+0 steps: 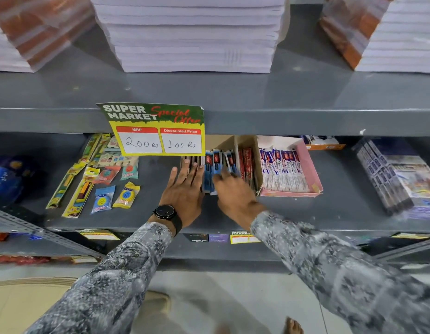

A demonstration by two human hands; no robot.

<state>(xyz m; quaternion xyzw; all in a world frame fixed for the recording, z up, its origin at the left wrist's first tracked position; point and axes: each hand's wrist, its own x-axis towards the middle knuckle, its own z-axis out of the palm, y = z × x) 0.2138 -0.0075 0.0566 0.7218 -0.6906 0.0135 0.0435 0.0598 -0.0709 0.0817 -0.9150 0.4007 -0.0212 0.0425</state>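
Hold your left hand [182, 189] flat, fingers straight, against the left end of the row, like a wall. The blue toothpaste boxes [212, 169] stand on the grey shelf [146, 213], just left of the brown carton [247, 145]. Push them together gently with your right hand [233, 191]. It is blurry, so I cannot tell if its fingers grip. The price sign [158, 131] hides the back of the row.

Supermarket aisle, grey metal shelving [305, 121], offer card [156, 128] reading SUPER MARKET Special Offer, MRP 200 Rs, discounted price 100 Rs, blue packs [212, 169] in a row, pink display box [311, 169] of tubes, sealed packets [88, 182], stacked notebooks [190, 39] above, price labels [240, 237] below.
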